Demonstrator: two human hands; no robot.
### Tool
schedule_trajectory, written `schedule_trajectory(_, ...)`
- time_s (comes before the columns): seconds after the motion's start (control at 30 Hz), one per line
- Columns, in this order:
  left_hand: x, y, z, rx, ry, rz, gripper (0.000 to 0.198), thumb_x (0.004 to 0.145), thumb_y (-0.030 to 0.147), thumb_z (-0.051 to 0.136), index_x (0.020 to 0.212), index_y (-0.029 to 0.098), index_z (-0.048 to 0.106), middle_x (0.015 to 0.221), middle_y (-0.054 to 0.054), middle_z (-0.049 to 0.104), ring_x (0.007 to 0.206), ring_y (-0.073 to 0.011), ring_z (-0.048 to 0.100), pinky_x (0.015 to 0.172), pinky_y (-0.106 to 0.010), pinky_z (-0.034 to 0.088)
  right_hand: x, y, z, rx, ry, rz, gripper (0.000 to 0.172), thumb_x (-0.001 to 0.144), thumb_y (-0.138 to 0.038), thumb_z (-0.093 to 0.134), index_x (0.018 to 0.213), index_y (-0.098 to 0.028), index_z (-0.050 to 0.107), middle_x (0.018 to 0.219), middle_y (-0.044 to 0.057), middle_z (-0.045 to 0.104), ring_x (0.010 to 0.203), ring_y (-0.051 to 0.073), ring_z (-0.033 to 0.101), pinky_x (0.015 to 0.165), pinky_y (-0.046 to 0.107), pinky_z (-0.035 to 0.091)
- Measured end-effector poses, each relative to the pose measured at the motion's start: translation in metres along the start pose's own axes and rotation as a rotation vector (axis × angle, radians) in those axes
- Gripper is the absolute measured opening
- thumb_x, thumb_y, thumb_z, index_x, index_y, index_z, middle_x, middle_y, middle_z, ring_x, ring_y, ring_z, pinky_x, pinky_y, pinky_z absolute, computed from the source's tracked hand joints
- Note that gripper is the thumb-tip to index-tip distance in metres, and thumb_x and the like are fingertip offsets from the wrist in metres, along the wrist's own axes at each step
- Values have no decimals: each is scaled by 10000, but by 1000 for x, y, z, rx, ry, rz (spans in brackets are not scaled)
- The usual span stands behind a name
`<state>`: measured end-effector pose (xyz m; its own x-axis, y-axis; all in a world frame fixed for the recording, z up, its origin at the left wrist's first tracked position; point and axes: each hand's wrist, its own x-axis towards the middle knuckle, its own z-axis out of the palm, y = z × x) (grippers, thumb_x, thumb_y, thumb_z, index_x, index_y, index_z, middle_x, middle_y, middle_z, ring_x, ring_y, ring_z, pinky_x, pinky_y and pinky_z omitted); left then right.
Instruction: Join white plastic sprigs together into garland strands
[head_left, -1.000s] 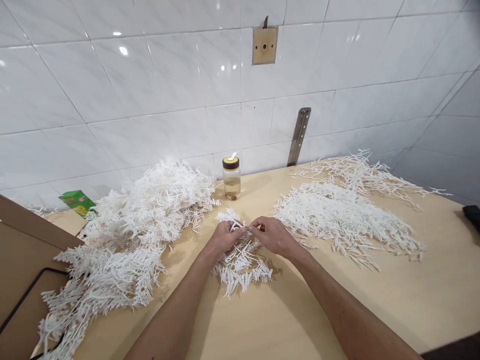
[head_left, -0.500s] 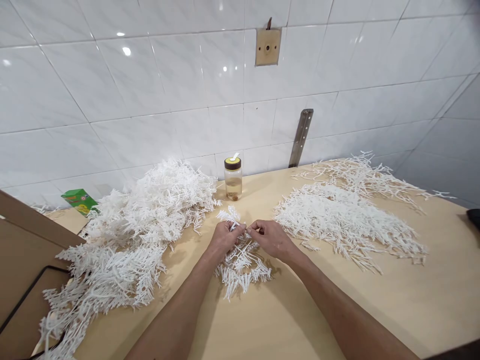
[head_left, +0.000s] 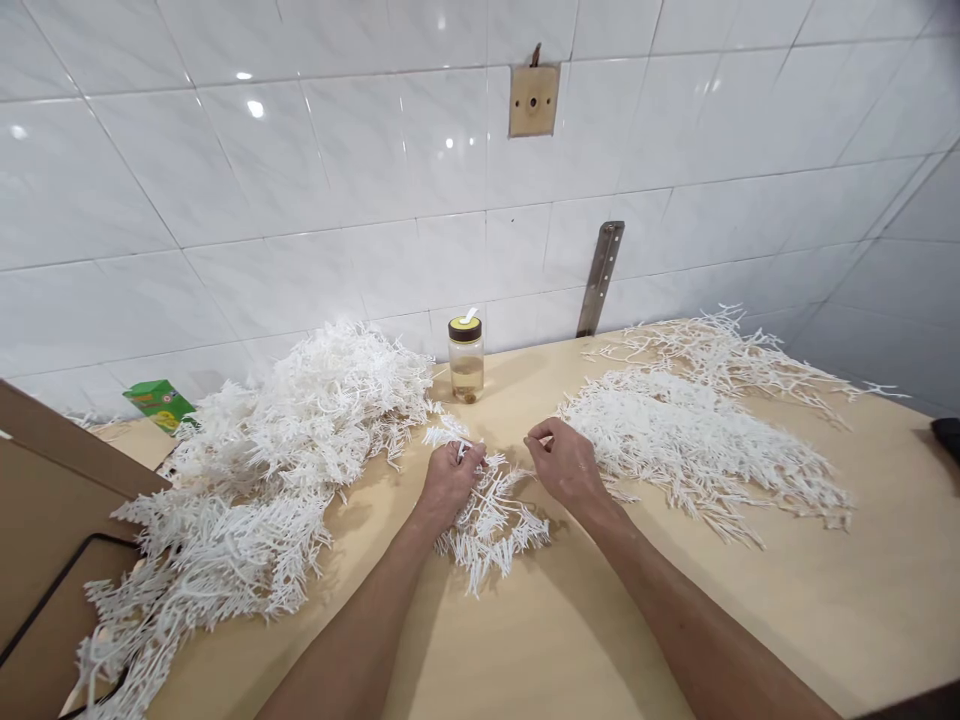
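My left hand (head_left: 448, 478) is closed in a pinch on a white branching plastic sprig (head_left: 448, 430), whose tips poke out above the fingers. More white twiggy strands (head_left: 499, 540) spread over the table below and beside that hand. Apart from it, to the right, my right hand (head_left: 564, 462) has thumb and forefinger pressed together. Whatever they may hold is too small to make out. A large heaped pile of white sprigs (head_left: 292, 440) lies to the left, and a flatter pile of them (head_left: 697, 440) is close by my right hand.
A jar with a yellow-black lid (head_left: 466, 360) stands behind my hands near the tiled wall. Loose bare white stems (head_left: 735, 350) lie at the back right. A metal strip (head_left: 600, 280) leans on the wall. A green box (head_left: 160, 403) and a cardboard box (head_left: 60, 530) are at left.
My right hand has pulled away to the right from my left hand, still pinched. My left hand has shifted slightly left and keeps hold of the sprig.
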<state>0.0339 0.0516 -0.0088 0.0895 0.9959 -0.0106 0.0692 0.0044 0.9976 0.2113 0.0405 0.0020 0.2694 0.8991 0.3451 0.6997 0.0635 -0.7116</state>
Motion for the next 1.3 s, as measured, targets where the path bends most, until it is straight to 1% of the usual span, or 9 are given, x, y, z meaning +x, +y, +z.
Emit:
schedule_trajectory(0.1,3,-3,-1,-8,-52,-18,377,748,522,663,672,162,581,457,64,421,385,-66,334,422,-207,262,4,2,-5,-10,81,-117,205,814,-242,521,938,-151,657,1014,123,676,654,172,579,750,343,455)
schedule_trajectory(0.17,3,-3,-2,25,-74,21,375,751,514,662,668,154,598,487,42,476,416,-76,387,442,-209,292,2,-2,-5,23,-38,-161,228,846,-281,515,951,-165,681,1020,106,692,669,168,596,746,329,463)
schedule_trajectory(0.27,2,0,-3,52,-106,66,365,755,498,654,662,148,608,523,26,514,468,-88,429,480,-214,330,-4,-10,-4,91,-316,-216,233,868,-331,517,880,-203,711,930,52,719,787,179,635,750,298,466)
schedule_trajectory(0.37,1,3,-4,77,-128,73,364,753,489,651,639,148,594,524,29,502,489,-91,425,501,-218,340,-8,-16,-3,109,-408,-228,215,858,-322,534,814,-208,711,893,31,718,824,177,637,756,288,457)
schedule_trajectory(0.53,2,-1,-3,93,-128,93,359,776,478,628,638,149,589,561,15,521,541,-107,456,535,-222,364,-11,-20,-6,47,-432,-216,211,853,-307,531,778,-196,694,853,40,707,750,170,618,688,279,436)
schedule_trajectory(0.73,4,-5,-2,162,-95,111,339,781,465,616,640,157,593,606,-7,573,577,-129,512,561,-233,390,-14,-19,-2,-100,-405,-309,185,851,-223,516,732,-189,653,782,44,679,679,158,580,642,265,383)
schedule_trajectory(0.93,1,-2,0,273,-43,151,317,806,424,571,631,161,598,550,10,536,532,-123,477,542,-245,356,-17,-17,7,-185,-376,-310,278,864,-205,454,608,-191,562,614,22,598,559,140,492,569,261,312)
schedule_trajectory(1.1,-1,-3,1,266,55,202,320,784,430,609,615,159,588,530,26,494,527,-107,442,543,-235,339,-19,-22,10,-104,-389,-166,289,829,-206,438,554,-195,525,561,11,589,532,133,486,547,254,312)
schedule_trajectory(1.3,-3,-1,1,-83,-35,26,375,749,524,664,699,172,545,438,84,381,375,-57,308,407,-201,231,-5,-11,5,-80,-224,39,168,760,-223,513,615,-191,592,685,43,680,650,171,587,610,265,385)
